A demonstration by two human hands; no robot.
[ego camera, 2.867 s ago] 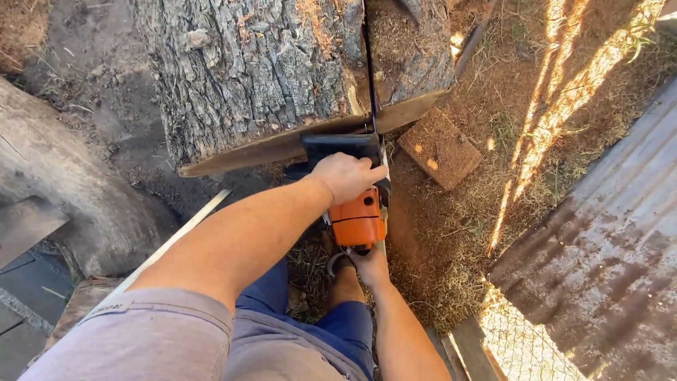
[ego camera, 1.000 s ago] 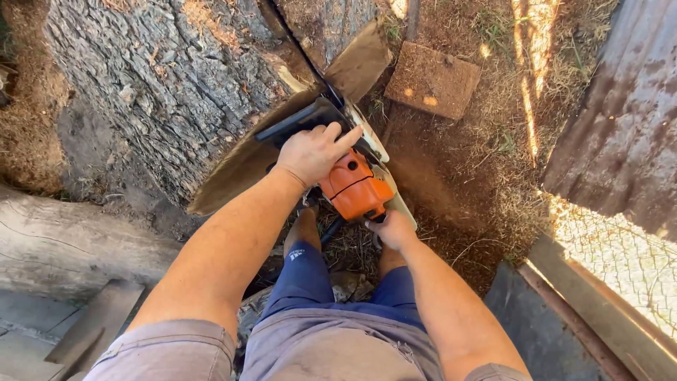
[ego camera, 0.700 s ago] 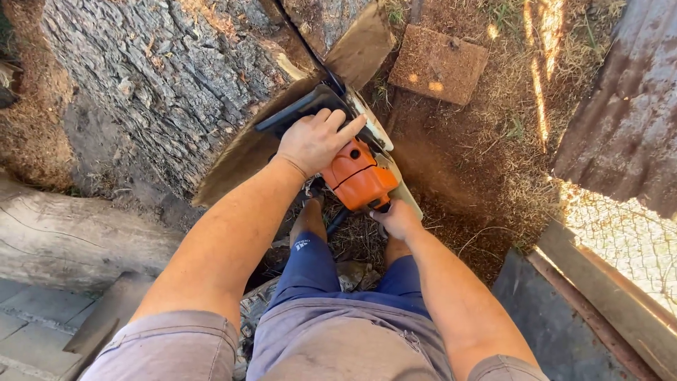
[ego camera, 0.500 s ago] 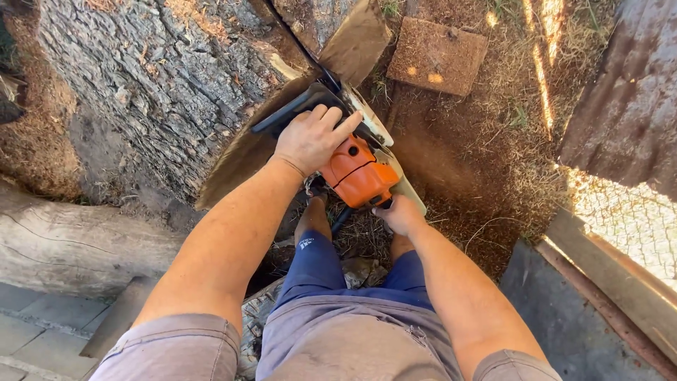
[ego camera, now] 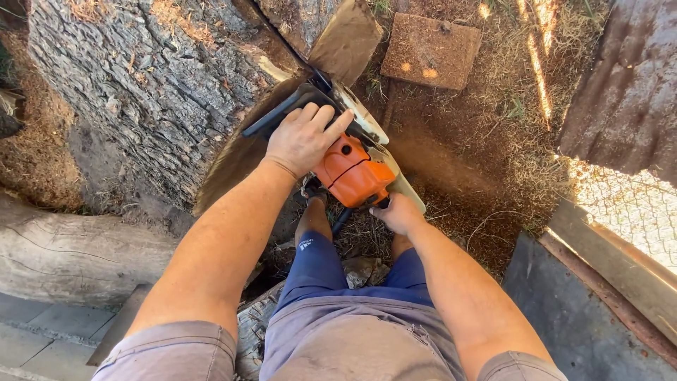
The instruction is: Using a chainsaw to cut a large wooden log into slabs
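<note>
Gripping the orange chainsaw against the big log: left hand clamped on front handle, right hand on rear grip (heavy, rigid, prob. vibrating).

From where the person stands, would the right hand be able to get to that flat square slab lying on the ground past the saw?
Probably not as things stand. The right hand grips the rear of the orange chainsaw, and the square slab lies beyond the saw, apart from it; the saw itself is in the way.
</note>
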